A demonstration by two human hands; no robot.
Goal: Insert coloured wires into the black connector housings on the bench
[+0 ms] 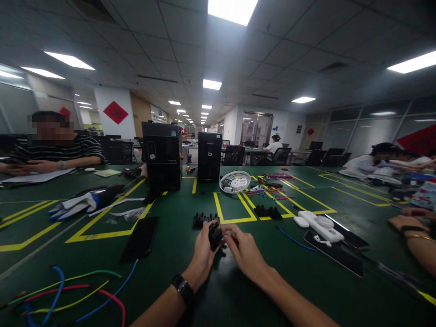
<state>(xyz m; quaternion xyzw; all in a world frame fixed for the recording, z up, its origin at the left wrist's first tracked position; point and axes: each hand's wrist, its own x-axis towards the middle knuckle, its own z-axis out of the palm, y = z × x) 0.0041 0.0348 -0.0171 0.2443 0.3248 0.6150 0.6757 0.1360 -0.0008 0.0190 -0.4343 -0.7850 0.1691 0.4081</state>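
My left hand (203,245), with a dark watch on its wrist, is closed around a small black plastic part (215,236) above the green table. Fingertips of my right hand (242,247) pinch together at the right side of that part. A speck of blue shows between them, too small to name. Just behind my hands stands a row of black plastic pieces with upright prongs (200,220). Another black pronged piece (268,211) lies farther right, and a short blue wire (295,240) curves across the table beyond my right hand.
Colored wires (98,286) loop at the front left, near a black phone (141,238). Two black computer towers (162,156) stand behind, beside a white basket (235,181). A white power strip (322,227) lies on the right. A person's hands (412,222) rest at the right edge.
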